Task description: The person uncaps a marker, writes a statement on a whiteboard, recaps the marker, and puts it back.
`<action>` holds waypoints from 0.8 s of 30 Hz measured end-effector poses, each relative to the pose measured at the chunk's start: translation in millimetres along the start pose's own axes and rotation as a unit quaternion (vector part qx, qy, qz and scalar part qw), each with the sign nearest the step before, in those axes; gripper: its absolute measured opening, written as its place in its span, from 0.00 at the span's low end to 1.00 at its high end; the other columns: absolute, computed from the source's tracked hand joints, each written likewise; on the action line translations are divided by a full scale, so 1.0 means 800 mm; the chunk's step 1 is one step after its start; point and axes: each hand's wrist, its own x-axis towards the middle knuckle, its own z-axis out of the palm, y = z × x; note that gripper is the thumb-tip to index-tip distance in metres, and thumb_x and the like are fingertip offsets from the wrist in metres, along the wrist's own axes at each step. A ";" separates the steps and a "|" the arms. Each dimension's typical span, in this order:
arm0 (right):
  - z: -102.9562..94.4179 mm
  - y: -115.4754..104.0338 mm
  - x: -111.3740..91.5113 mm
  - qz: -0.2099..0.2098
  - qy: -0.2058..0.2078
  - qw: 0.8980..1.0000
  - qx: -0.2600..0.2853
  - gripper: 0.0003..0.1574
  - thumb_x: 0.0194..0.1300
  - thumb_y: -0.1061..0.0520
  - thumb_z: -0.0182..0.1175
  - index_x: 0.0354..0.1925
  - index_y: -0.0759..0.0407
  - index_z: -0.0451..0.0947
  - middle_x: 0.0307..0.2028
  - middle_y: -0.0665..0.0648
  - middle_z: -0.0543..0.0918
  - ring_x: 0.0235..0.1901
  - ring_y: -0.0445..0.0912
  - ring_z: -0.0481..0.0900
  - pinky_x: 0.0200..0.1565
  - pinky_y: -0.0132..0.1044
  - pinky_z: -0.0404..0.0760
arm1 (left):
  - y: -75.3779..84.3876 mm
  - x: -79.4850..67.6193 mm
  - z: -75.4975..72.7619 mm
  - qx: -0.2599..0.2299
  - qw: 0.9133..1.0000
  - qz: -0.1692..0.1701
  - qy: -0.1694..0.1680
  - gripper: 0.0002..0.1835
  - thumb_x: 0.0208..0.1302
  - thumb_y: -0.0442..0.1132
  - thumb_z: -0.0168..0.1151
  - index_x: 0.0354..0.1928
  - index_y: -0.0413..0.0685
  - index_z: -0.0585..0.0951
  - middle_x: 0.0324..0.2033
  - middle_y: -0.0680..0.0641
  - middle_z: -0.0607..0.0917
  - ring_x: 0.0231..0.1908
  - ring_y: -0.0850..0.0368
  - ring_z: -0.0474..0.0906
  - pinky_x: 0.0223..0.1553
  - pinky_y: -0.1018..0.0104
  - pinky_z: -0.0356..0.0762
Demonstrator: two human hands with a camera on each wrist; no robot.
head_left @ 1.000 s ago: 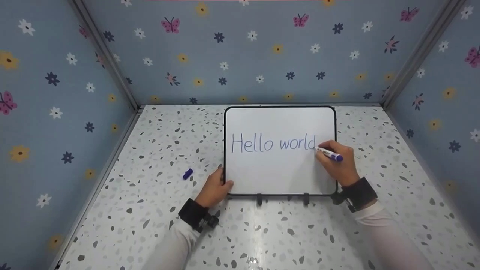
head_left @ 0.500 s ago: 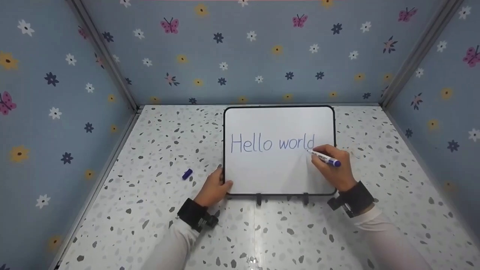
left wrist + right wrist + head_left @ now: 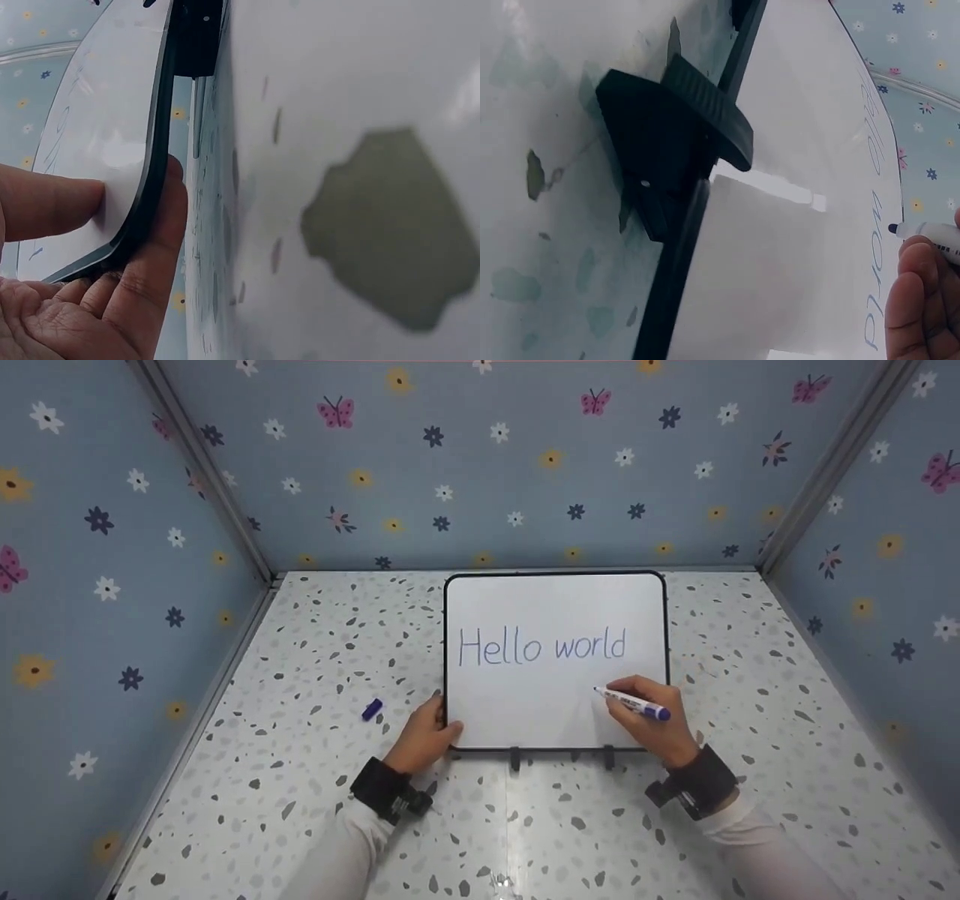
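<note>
A black-framed whiteboard bears the handwritten words "Hello world" in blue. At its lower left corner my left hand grips the frame, the thumb on the white face and the fingers behind, as the left wrist view shows. My right hand pinches an uncapped whiteboard marker with a purple-blue end. The marker's dark tip points at the board below the word "world", and in the right wrist view it shows clear of the lettering.
A dark blue marker cap lies on the speckled table left of the board. Black stand feet hold the board's lower edge. Flower-patterned walls enclose the table at the back and both sides.
My right hand has moved down and left with the marker, away from the end of "world", uncovering the letter d. My left hand keeps its grip on the board's corner.
</note>
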 end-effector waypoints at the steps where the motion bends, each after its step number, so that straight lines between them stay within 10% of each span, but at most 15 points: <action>1: 0.000 -0.001 -0.002 0.005 -0.006 1.000 0.008 0.11 0.58 0.74 0.71 0.37 0.63 0.91 0.34 0.60 0.94 0.32 0.34 0.86 0.34 0.21 0.81 | 0.000 0.000 0.000 0.004 1.000 0.000 0.000 0.25 0.73 0.30 0.62 0.69 0.29 0.75 0.62 0.29 0.85 0.63 0.35 0.84 0.68 0.44 0.82; 14: 0.001 -0.005 -0.018 0.075 -0.041 0.994 0.062 0.12 0.61 0.74 0.70 0.40 0.61 0.91 0.36 0.60 0.93 0.34 0.39 0.86 0.37 0.27 0.83 | -0.002 0.000 -0.015 0.071 0.997 -0.015 0.013 0.22 0.70 0.39 0.70 0.62 0.35 0.80 0.51 0.38 0.89 0.51 0.45 0.86 0.61 0.46 0.85; 24: 0.005 -0.010 -0.025 0.069 -0.053 0.993 0.076 0.11 0.62 0.73 0.70 0.41 0.62 0.90 0.34 0.60 0.92 0.29 0.39 0.82 0.33 0.29 0.81 | -0.007 0.004 -0.082 0.202 0.975 0.033 0.087 0.20 0.77 0.41 0.64 0.59 0.30 0.82 0.52 0.31 0.88 0.54 0.35 0.85 0.60 0.40 0.83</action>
